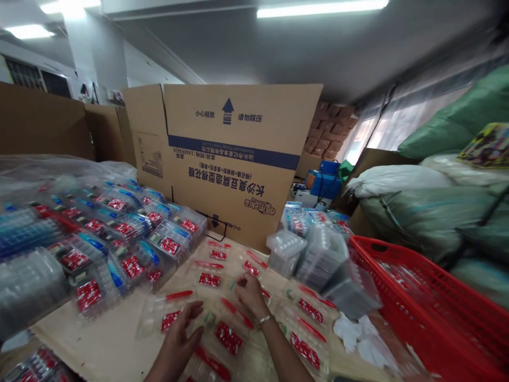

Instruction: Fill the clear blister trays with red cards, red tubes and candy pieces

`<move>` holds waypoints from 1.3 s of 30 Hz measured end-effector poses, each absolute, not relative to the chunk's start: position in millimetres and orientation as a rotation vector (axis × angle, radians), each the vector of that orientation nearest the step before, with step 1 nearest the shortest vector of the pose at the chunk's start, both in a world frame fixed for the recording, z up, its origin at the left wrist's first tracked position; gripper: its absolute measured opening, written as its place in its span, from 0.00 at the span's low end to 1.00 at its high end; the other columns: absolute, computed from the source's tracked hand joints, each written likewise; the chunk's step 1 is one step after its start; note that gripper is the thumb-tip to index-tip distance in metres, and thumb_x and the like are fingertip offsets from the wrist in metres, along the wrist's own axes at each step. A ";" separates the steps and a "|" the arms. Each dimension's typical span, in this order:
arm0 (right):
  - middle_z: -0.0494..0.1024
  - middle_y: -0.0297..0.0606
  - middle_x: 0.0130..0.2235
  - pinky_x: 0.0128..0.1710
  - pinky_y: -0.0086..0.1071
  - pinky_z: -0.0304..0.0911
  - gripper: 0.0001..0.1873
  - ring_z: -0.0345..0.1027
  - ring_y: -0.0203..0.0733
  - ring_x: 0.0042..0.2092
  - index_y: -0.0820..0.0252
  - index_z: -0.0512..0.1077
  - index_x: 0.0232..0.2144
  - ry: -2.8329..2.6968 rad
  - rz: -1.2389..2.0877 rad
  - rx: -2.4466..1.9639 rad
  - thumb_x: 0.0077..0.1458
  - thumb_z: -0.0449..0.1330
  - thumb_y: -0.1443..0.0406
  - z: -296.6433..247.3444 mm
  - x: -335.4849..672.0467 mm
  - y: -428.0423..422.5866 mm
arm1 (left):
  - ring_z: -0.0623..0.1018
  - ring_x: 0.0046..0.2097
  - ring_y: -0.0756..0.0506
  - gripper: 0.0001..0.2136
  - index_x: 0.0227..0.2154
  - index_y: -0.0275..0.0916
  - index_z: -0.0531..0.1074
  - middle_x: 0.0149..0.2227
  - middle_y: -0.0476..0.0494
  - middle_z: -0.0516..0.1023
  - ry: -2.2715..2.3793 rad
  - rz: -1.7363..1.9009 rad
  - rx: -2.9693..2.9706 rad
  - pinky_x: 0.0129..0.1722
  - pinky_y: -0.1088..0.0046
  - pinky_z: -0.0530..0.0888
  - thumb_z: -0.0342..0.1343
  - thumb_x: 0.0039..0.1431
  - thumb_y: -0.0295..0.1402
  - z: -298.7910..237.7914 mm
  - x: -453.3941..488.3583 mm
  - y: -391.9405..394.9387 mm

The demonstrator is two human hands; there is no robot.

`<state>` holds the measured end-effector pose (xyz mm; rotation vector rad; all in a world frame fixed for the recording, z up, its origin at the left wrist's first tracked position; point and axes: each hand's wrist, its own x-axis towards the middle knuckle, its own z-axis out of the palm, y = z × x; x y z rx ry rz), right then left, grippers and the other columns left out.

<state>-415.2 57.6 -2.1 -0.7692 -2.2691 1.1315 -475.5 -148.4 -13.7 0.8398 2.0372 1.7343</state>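
Several clear plastic trays lie on the table, each with a red pen-like piece (237, 313) and a red card with white marks (228, 338). My left hand (182, 335) hovers over the near trays, its thumb apart from loosely bent fingers, with nothing visible in it. Farther forward, my right hand (250, 294), with a band at the wrist, is over the middle trays. Its fingertips are pinched together, and what they hold, if anything, is too small to make out. Small green pieces (210, 318) sit in some trays.
Filled packs (133, 265) in rows cover the left side. A big cardboard box (234, 154) stands behind the trays. To the right are stacked empty trays (322, 254), white scraps (360, 334), a red basket (437, 329) and large sacks (429, 212).
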 end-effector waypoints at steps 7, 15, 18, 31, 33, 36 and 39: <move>0.73 0.36 0.25 0.31 0.29 0.54 0.10 0.65 0.39 0.29 0.62 0.70 0.19 -2.286 0.856 -0.900 0.41 0.53 0.77 -33.4 -428.0 61.7 | 0.76 0.47 0.38 0.15 0.39 0.40 0.72 0.42 0.39 0.78 2.301 1.452 1.133 0.49 0.58 0.71 0.54 0.46 0.34 -21.1 -496.8 -139.0; 0.71 0.38 0.27 0.31 0.30 0.56 0.12 0.64 0.40 0.30 0.60 0.67 0.21 -2.229 0.793 -0.919 0.46 0.48 0.77 -43.4 -424.1 54.5 | 0.70 0.53 0.41 0.20 0.43 0.37 0.72 0.47 0.39 0.75 2.290 0.692 1.701 0.55 0.63 0.63 0.50 0.45 0.21 6.4 -492.4 -61.4; 0.71 0.36 0.27 0.33 0.30 0.59 0.11 0.65 0.40 0.31 0.58 0.65 0.25 -2.134 0.810 -0.928 0.45 0.48 0.76 -39.6 -419.2 57.2 | 0.68 0.54 0.39 0.18 0.47 0.38 0.70 0.50 0.38 0.73 2.175 0.543 1.908 0.57 0.59 0.59 0.53 0.51 0.29 -0.6 -492.2 -45.9; 0.73 0.38 0.26 0.31 0.35 0.60 0.12 0.67 0.45 0.29 0.57 0.69 0.24 -1.940 0.621 -1.345 0.47 0.52 0.56 -6.0 -73.8 97.8 | 0.65 0.55 0.35 0.23 0.51 0.33 0.67 0.53 0.32 0.69 2.293 0.375 2.139 0.58 0.54 0.57 0.48 0.57 0.43 -24.3 -499.7 -33.7; 0.75 0.41 0.28 0.33 0.36 0.60 0.12 0.69 0.48 0.32 0.57 0.70 0.24 -1.970 0.485 -1.546 0.48 0.51 0.58 -16.0 -22.1 80.7 | 0.66 0.55 0.35 0.24 0.50 0.34 0.68 0.52 0.34 0.71 2.354 0.388 2.160 0.56 0.55 0.59 0.46 0.57 0.45 -33.0 -501.7 -28.4; 0.76 0.43 0.30 0.36 0.37 0.60 0.12 0.70 0.49 0.34 0.56 0.71 0.23 -2.040 0.417 -1.686 0.48 0.49 0.62 -30.4 11.9 54.1 | 0.65 0.56 0.33 0.22 0.47 0.36 0.70 0.52 0.37 0.71 2.436 0.491 2.176 0.55 0.53 0.60 0.43 0.56 0.43 -33.2 -480.6 -16.9; 0.76 0.42 0.30 0.35 0.36 0.60 0.12 0.70 0.48 0.34 0.56 0.72 0.24 -2.006 0.427 -1.657 0.50 0.49 0.64 -29.7 6.6 44.8 | 0.68 0.52 0.36 0.17 0.41 0.38 0.73 0.48 0.38 0.74 2.194 0.678 2.260 0.52 0.57 0.63 0.44 0.56 0.38 -16.5 -417.1 0.6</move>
